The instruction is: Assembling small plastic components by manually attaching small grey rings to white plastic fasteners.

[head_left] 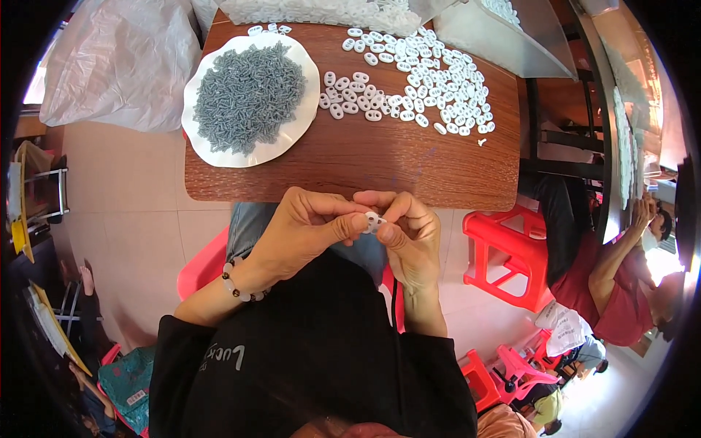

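Observation:
Just off the table's near edge, my two hands meet over my lap around a small white oval plastic piece with two holes [372,222]. My left hand [310,226] pinches its left side between thumb and forefinger. The thumb and fingers of my right hand [411,232] close on its right side. Fingertips cover part of the piece, so I cannot tell whether anything small is fitted in it. Beyond my hands, many similar white oval pieces [420,80] lie spread over the brown table [292,179]. A white wavy-rimmed plate [312,109] holds a heap of small grey metal screws or pins [248,98].
A large whitish plastic bag [124,66] stands left of the table. Bins of white parts [504,36] line the far edge. A red stool [507,255] is at the right. Co-workers sit around, one in a dark red shirt [613,292] at the right.

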A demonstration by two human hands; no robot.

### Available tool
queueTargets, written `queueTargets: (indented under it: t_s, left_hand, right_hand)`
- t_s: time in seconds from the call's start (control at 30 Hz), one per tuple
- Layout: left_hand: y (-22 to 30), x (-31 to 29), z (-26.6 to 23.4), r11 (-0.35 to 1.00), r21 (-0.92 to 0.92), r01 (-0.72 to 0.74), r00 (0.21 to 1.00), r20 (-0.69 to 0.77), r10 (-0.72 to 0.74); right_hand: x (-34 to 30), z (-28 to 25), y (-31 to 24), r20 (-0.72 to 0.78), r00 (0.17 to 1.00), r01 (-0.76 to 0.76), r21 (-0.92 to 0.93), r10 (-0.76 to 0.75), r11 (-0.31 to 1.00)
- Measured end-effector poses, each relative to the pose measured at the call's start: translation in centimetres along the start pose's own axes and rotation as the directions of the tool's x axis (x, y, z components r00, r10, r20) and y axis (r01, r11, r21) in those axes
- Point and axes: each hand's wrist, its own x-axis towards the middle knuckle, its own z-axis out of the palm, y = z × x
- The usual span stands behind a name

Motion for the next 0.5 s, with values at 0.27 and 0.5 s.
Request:
queueTargets:
  t_s: [0.27, 0.5]
  left_hand:
    - [0.6, -0.4, 0.3, 0.994, 0.098, 0.038, 0.998, 0.045, -0.042]
    - [1.8, -0.6, 0.7, 0.992, 0.12, 0.033, 0.996, 0.081, -0.043]
  right_hand:
    - [0.1, 0.1, -0.5, 0.138, 0.99, -0.005, 0.014, 0.003, 1.0]
    - [-0.2, -0.5, -0.6, 0.227, 0.973, -0.054, 0.006, 0.052, 0.999]
